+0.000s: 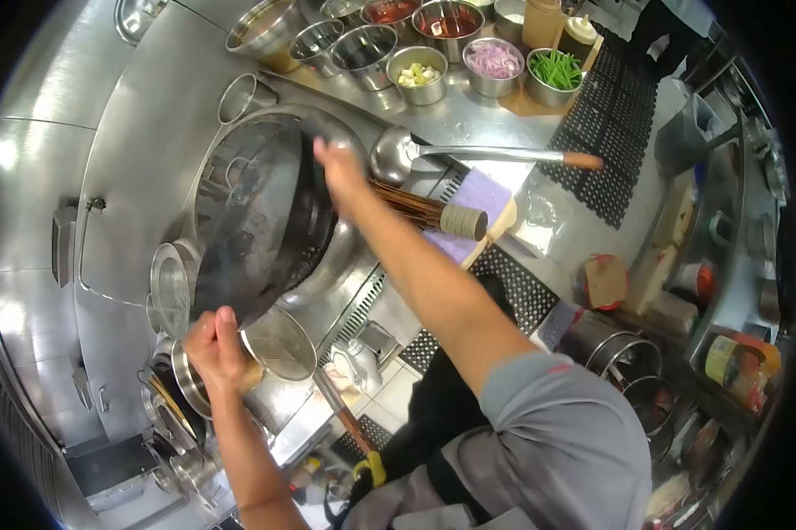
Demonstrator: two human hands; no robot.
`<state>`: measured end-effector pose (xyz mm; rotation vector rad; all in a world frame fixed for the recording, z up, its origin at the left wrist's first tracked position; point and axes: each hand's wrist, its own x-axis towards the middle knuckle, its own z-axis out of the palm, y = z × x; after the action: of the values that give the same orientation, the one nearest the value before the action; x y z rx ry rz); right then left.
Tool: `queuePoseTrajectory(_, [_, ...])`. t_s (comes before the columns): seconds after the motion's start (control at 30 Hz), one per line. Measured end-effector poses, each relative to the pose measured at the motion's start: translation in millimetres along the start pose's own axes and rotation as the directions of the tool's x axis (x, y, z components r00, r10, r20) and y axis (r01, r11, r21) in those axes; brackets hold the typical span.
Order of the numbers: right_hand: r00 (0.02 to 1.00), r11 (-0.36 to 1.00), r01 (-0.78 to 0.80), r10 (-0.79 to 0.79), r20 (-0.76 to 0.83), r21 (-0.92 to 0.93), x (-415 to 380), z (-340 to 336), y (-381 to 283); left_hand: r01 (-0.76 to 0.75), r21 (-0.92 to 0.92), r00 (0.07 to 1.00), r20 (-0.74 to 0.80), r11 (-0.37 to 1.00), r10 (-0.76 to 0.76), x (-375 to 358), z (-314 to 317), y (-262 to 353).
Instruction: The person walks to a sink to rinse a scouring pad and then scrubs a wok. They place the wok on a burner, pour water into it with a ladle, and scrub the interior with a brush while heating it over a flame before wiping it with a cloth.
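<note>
A large dark wok (255, 208) is tipped steeply on its side over the round stove opening (349, 243). My left hand (217, 353) is closed on its near lower edge, thumb up. At the opposite edge, my right hand (339, 172) grips the wok; it is slightly blurred and its fingers are partly hidden. Beside my right wrist lies a bamboo wok brush (462, 221) with a bound end. A steel ladle (395, 156) with a wooden handle end rests just beyond it. Near my left hand is a round mesh strainer (279, 346).
Steel bowls along the back hold sliced onions (493, 60), chopped greens (554, 69), pale cubes (419, 75) and sauces (448, 22). A purple cloth (473, 208) lies by the brush. More pans (173, 415) crowd the left side. Shelves (724, 265) stand at right.
</note>
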<state>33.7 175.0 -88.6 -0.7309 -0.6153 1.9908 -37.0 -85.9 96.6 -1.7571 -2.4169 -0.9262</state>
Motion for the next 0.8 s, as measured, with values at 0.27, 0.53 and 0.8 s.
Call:
queuePoseTrajectory(0.27, [0.956, 0.881, 0.294, -0.276, 0.1, -0.372, -98, 32, -34, 0.123, -0.023, 0.992, 0.005, 0.992, -0.123, 43, 34, 39])
queuePoseTrajectory(0.53, [0.797, 0.781, 0.566, -0.6, -0.066, -0.262, -171, 77, 40, 0.161, -0.122, 0.985, 0.079, 0.979, -0.152, 96, 63, 59])
queuePoseTrajectory(0.8, [0.762, 0.744, 0.525, -0.628, -0.162, -0.414, -100, 49, 18, 0.136, -0.337, 0.988, -0.02, 0.932, -0.152, 113, 79, 61])
